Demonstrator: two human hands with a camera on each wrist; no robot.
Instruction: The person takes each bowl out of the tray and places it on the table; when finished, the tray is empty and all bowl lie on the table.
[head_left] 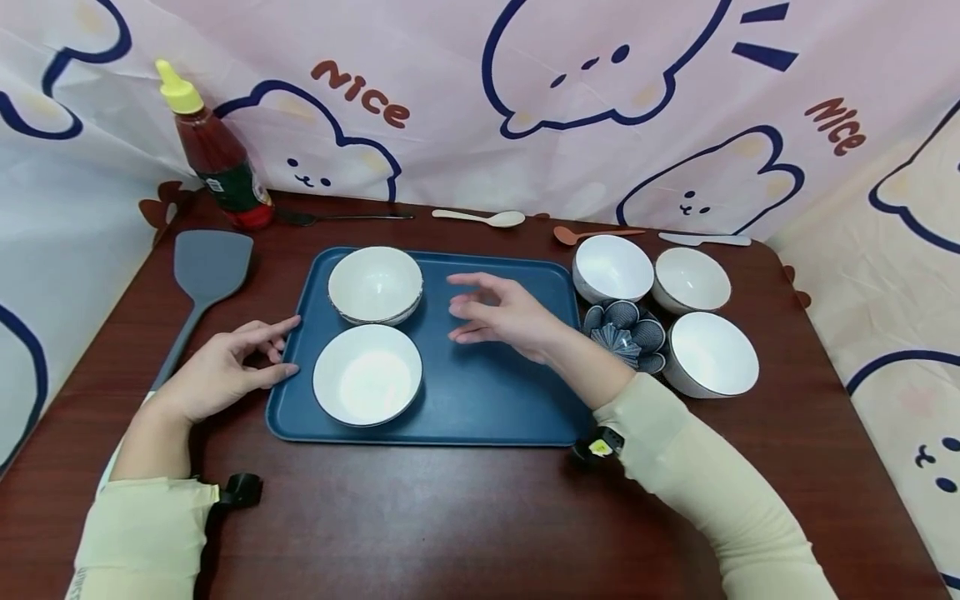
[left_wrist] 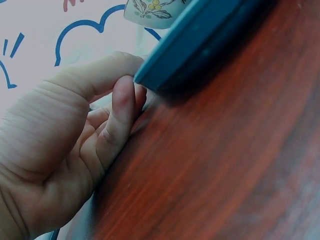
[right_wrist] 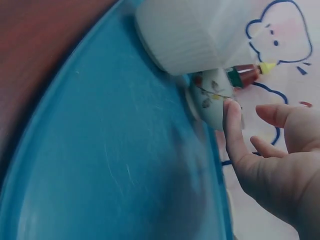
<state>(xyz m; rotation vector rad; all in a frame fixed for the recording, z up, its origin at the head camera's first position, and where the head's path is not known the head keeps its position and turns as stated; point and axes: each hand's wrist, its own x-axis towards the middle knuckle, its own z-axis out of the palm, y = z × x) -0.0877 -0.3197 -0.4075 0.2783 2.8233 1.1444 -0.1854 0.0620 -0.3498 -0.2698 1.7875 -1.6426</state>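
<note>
A blue tray (head_left: 495, 417) lies on the table with two white bowls on its left half. The back bowl (head_left: 375, 283) has a floral pattern outside, seen in both wrist views; the front bowl (head_left: 367, 375) is plain white with a thin dark rim. My left hand (head_left: 228, 367) is at the tray's left edge, its index fingertip and thumb tip touching the rim. In the left wrist view those fingertips meet the tray's side. My right hand (head_left: 502, 312) hovers over the middle of the tray, right of the back bowl, fingers spread and holding nothing.
Right of the tray stand three white bowls (head_left: 712, 354) and a dark petal-shaped dish stack (head_left: 626, 333). A grey spatula (head_left: 213, 262) lies at left, near a red sauce bottle (head_left: 225, 167). Along the back lie a dark utensil (head_left: 345, 217), white spoon (head_left: 480, 217), orange spoon (head_left: 592, 234) and white knife (head_left: 705, 239).
</note>
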